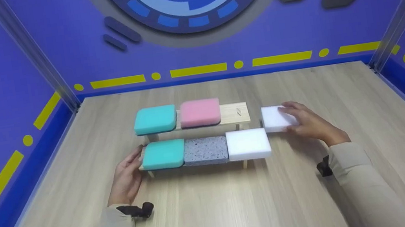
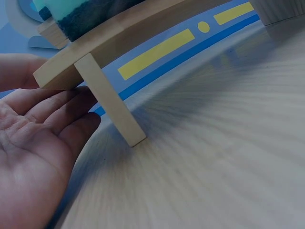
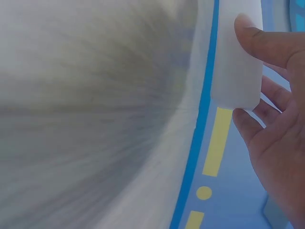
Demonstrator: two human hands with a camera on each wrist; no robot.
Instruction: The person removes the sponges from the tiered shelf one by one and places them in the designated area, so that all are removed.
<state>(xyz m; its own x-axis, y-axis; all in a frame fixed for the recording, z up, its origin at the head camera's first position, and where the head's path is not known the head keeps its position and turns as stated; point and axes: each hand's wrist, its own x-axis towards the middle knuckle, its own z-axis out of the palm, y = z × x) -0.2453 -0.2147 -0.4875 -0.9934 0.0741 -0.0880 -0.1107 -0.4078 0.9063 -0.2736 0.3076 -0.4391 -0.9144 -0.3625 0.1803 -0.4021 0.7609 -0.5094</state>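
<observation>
Nearest, two pale sleeves (image 1: 367, 189) are reaching in from below, two black wrist devices (image 1: 143, 210) sitting at the cuffs, one per arm. A wood-grained table (image 1: 208, 211) is spreading beneath them.

The left hand (image 1: 126, 179) is gripping the left end of the front shelf (image 2: 109, 43), one digit lying over the board's end and the others curling beneath it. Two of this shelf's legs are showing in the head view. Three pieces are resting on it in a row: one teal sponge (image 1: 164, 154) at left, one speckled grey block (image 1: 205, 150) in the middle and one white block (image 1: 248, 144) at right.

The right hand (image 1: 313, 123) is pinching a second white block (image 1: 276, 118) between thumb and fingers, holding it off the table just beyond the front shelf's right end.

Farther back, the rear shelf (image 1: 234, 113) is carrying two sponges, another teal sponge (image 1: 154, 119) at left and one pink sponge (image 1: 200, 112) beside it; its right end is showing bare wood with one dark mark.

Beyond, the purple back wall (image 1: 218, 54) is displaying four yellow bars and four yellow dots, alternating, beneath one large round emblem (image 1: 195, 22).
</observation>
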